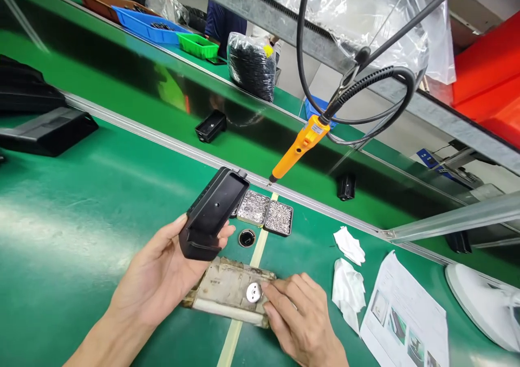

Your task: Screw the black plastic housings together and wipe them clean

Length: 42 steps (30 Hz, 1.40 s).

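Note:
My left hand [158,269] is wrapped around a long black plastic housing [217,207], its hollow side facing me, tilted above the bench. Below it lies a worn, stained fixture block [227,285] with a pale bar along its near edge. A round silver metal disc [254,293] with small holes is over the fixture's right part. My right hand [298,313] is closed, with index finger and thumb at the disc's right edge. Behind the fixture sits a small round black part [247,238] with a shiny rim.
Two trays of small metal parts, a left tray [254,207] and a right tray [279,218], stand at the back. An orange electric screwdriver [300,147] hangs above them on a cable. White cloths [348,288] and an instruction sheet [406,313] lie right; black housings [49,131] lie left.

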Each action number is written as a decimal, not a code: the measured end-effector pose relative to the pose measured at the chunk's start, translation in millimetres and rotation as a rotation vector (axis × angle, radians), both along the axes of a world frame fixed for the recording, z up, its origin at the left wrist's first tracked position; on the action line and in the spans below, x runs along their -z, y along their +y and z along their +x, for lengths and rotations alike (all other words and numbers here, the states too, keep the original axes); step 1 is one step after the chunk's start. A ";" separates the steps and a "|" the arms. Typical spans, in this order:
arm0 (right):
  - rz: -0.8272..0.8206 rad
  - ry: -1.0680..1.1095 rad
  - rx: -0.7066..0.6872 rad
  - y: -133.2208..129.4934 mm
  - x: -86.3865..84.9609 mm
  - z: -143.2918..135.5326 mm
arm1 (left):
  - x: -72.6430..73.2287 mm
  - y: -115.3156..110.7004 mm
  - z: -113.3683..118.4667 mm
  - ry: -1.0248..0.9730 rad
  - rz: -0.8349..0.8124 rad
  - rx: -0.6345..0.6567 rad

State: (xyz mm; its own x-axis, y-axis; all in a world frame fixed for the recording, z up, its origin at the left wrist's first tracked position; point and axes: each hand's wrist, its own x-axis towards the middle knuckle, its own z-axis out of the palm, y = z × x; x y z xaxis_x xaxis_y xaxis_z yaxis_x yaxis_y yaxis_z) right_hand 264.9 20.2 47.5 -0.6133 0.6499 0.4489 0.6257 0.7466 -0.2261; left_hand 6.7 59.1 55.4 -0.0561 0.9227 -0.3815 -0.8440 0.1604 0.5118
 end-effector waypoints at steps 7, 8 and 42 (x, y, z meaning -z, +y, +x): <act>-0.003 0.050 -0.020 1.3 6.5 -0.3 | 1.7 -4.4 1.4 0.055 0.042 0.079; 0.002 0.049 -0.010 1.5 6.6 -0.1 | 2.6 -4.8 1.7 0.039 0.035 0.092; 0.492 0.184 0.446 -14.7 5.2 -50.9 | 0.2 -64.7 86.6 0.268 0.179 0.333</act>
State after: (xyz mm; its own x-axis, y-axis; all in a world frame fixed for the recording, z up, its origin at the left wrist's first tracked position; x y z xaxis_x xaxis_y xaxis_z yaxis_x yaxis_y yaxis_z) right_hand 214.0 5.6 42.3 -0.2199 0.5165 0.8276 0.8811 0.4692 -0.0586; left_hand 93.2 -5.7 55.3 0.1795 0.9572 -0.2270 -0.5958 0.2894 0.7491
